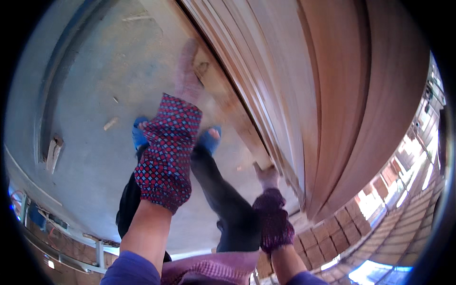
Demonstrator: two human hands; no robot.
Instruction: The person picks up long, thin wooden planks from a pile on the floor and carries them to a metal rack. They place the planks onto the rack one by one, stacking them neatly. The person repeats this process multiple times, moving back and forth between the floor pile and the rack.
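Right of the left-hand fingers and beyond the right: long wooden boards [285,71], packed close, a pale plank [230,102] along their near side.
Gloved left hand [188,71] at the plank's side, right hand [269,176] by its near end; wide spacing probably steadies the length. Left fingers blurred, cannot tell if gripping; right thumb stands apart, fingertips unclear. Blue sandals [209,141] between the hands, likely for balance; wood scrap [54,154] well left of the fingers.

Patterned red-and-blue oversleeves [166,152], purple sleeves [130,270], dark trousers [218,187], blue sandals [138,135]
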